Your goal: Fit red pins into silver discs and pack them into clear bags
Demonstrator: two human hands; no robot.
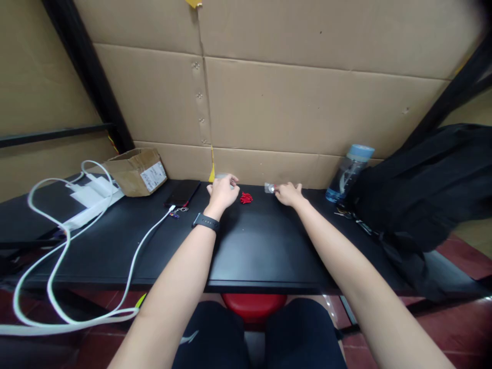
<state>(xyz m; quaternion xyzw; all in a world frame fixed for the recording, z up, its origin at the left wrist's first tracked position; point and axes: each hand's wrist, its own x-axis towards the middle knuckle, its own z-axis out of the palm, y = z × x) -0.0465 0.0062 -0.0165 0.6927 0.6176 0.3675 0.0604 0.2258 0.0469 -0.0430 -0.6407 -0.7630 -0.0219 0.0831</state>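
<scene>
A small heap of red pieces (246, 198) lies on the black table (257, 246) between my two hands. My left hand (225, 190), with a dark watch on its wrist, is just left of the heap; its fingers curl round a pale, clear item (220, 176) that is mostly hidden behind them. At the table's back edge, my right hand (288, 193) has its fingers closed at a small clear packet (269, 188) with something shiny and a bit of red in it.
An open cardboard box (134, 174), a dark phone (182, 193) and white cables (134, 251) are on the left. A blue-lidded bottle (348, 174), keys (342, 213) and a black bag (415, 184) stand or lie on the right. Cardboard (269, 113) walls the back.
</scene>
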